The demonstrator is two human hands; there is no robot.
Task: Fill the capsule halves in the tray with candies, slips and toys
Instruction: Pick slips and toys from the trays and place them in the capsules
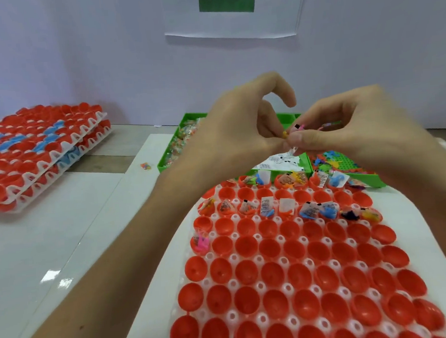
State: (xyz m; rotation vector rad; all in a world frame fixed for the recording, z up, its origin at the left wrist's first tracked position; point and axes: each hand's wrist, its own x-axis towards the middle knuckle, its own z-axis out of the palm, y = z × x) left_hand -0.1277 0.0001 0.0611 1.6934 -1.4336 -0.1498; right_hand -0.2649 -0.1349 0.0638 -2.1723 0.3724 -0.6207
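Note:
A white tray [287, 287] of red capsule halves [248, 299] fills the near table. Several halves in its far rows hold slips, candies and small toys; the nearer rows are empty. Above the tray's far edge my left hand [240, 130] and my right hand [347, 129] meet fingertip to fingertip. Between them they pinch a small bunch of items [295, 131]: a printed slip, a yellow bit and something pink. Which hand bears the bunch I cannot tell.
A green compartment box [186, 121] behind the tray holds wrapped candies [180, 145], paper slips [277, 162] and coloured toys [333, 162]. Two stacked trays of red and blue capsules [34, 154] lie far left. One loose candy [145, 166] lies on the table. A wall with a paper sign [228, 8] stands behind.

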